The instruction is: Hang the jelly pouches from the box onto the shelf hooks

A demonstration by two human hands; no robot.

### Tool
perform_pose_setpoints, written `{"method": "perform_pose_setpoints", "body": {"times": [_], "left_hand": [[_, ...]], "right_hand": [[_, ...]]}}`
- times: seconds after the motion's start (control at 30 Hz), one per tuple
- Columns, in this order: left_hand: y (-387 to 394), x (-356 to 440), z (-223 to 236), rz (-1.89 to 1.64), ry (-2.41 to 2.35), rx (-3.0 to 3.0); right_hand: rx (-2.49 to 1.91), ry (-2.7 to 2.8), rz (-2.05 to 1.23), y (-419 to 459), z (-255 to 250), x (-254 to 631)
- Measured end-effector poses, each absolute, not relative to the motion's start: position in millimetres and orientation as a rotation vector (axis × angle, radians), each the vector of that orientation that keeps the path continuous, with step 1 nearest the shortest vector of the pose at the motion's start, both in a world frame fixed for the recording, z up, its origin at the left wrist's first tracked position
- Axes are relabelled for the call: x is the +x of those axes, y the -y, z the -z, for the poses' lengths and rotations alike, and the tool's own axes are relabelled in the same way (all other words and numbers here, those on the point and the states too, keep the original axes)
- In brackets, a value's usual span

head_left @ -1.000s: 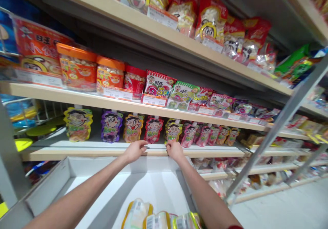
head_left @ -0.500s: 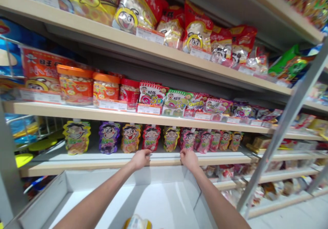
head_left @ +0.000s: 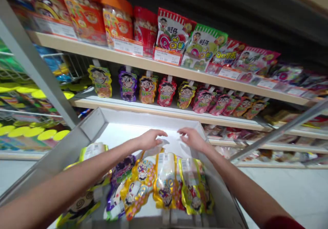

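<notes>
My left hand (head_left: pixel 153 138) hangs over the white box (head_left: pixel 153 117), its fingers bent and apart with nothing in them. To its right, my right hand (head_left: pixel 190 138) also holds nothing, fingers spread and curved. Just below both hands lie several spouted jelly pouches in the box: a gold pouch (head_left: pixel 166 181), a yellow-green pouch (head_left: pixel 193 184), an orange-gold pouch (head_left: pixel 139 184) and a purple pouch (head_left: pixel 118 191). My left forearm hides part of the pouches on the left. Behind the box, a row of cartoon-face pouches, among them a red pouch (head_left: pixel 166 91), stands upright on a shelf.
The shelf edge (head_left: pixel 143 61) above carries orange-lidded tubs (head_left: pixel 116 18) and candy bags (head_left: pixel 174 32) with price tags. Grey metal posts slant at the left (head_left: pixel 38 54) and right (head_left: pixel 284 130). Yellow-lidded goods (head_left: pixel 25 133) fill a wire rack at the left.
Both hands have drawn back from the pouch shelf to above the box, and their fingers have opened. The view has tilted down, bringing the pouches in the box into sight.
</notes>
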State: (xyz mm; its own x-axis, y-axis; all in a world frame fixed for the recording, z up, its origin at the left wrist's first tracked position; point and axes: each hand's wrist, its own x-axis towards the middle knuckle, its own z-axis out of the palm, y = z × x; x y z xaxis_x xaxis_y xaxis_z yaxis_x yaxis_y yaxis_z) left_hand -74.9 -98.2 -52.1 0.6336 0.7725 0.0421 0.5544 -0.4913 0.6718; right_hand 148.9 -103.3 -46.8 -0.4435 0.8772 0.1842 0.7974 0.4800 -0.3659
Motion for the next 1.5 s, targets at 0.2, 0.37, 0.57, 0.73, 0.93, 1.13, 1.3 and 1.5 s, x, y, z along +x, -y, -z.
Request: {"method": "perform_pose_setpoints", "body": {"times": [0.2,0.37,0.57,0.73,0.93,1.13,1.3,1.5], "left_hand": [[153.9,-75.4,72.5,-0.316,-0.977,2.396],[159.4,-75.2,74.0,-0.375,-1.128,2.305],[150.0,-94.7,60.6,-0.742,-1.384,1.79],[150.9,-118.5,26.8,-0.605,-1.054,1.049],[157.0,-135.2,8.8,-0.866,-0.654,0.749],[148.0,-147.1,21.3,-1.13,-0.698,0.999],[124.0,-150.7,12.6,-1.187,-0.791,1.273],[59.8,-162.3,-14.9,-1.162,-1.321,1.639]], "right_hand": [[-1.418,2.455,-0.604,174.7,74.2,118.3],[-1.518,2.228,-0.844,170.0,75.1,109.5],[-1.28,1.926,-1.194,165.7,32.5,87.9],[-1.024,1.991,-0.684,172.9,-23.5,56.3],[-0.587,2.339,-0.407,192.5,-14.9,25.5],[-1.228,1.559,-0.926,159.2,18.2,14.4],[-1.22,1.35,-1.284,119.3,11.3,-5.8],[-1.156,1.149,-1.114,66.3,-7.3,-27.0]]}}
